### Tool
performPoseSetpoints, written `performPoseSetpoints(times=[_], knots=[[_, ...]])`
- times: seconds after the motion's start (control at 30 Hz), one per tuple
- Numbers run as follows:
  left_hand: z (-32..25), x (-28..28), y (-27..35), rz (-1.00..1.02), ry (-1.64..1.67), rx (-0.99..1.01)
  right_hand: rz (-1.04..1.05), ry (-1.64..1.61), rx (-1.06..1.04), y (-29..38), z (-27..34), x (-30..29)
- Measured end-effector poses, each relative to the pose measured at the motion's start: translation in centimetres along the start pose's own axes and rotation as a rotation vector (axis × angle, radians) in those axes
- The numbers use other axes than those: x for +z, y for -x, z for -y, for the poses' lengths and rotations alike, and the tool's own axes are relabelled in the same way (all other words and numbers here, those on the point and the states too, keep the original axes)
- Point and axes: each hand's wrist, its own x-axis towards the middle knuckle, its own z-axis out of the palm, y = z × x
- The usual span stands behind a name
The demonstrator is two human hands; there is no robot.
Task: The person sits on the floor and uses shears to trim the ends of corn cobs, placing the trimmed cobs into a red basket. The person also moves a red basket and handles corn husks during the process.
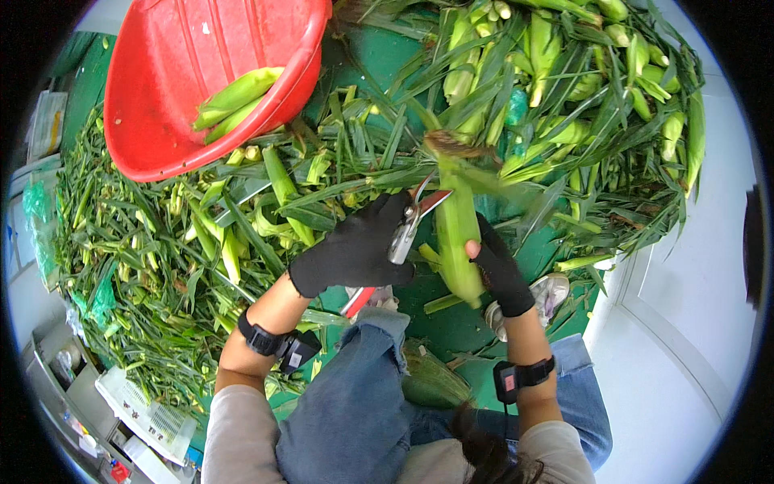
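My left hand [357,248], in a black glove, grips a pair of pruning shears [404,239] with red handles. The shears' blades stand apart beside the upper half of an ear of corn in its green husk [455,224]. Around the lower part of that ear closes my right hand [505,272], also gloved, with a bare thumb tip showing. Brown silk [450,145] tops the ear at its far end, and the ear looks slightly blurred. Whether a blade touches the husk cannot be told.
A red plastic basin [211,36] at the upper left holds a few husked-in ears [242,100]. Unsorted corn [544,54] is heaped at the upper right. Cut leaves and husk trimmings [157,290] spread across the left. A white wall [683,302] bounds the right.
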Motion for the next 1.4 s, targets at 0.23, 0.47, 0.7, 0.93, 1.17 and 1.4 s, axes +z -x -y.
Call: performPoseSetpoints(times=[0.23, 0.47, 0.7, 0.93, 1.17, 1.4], knots=[[1.3, 0.4, -0.6, 0.162, 0.053, -0.06, -0.143, 1.171, -0.239, 0.3, 4.4, -1.2], [2.5, 1.7, 0.0, 0.012, -0.005, 0.068, -0.194, 1.512, -0.389, 1.5, 6.5, -0.9], [5.3, 2.4, -0.3, -0.102, -0.298, -0.043, -0.099, 1.213, -0.15, 0.6, 3.6, -1.6], [7.5, 1.2, 1.4, -0.052, 0.465, -0.331, -0.145, -0.43, 0.032, 0.5, 1.0, -4.1], [3.1, 5.7, 2.3, 0.347, 1.552, -0.47, -0.601, -0.69, -0.446, -2.4, 1.2, -2.5], [1.8, 7.2, -0.1, 0.3, 1.508, -0.287, -0.588, -0.556, -0.558, -2.7, 1.8, 0.3]])
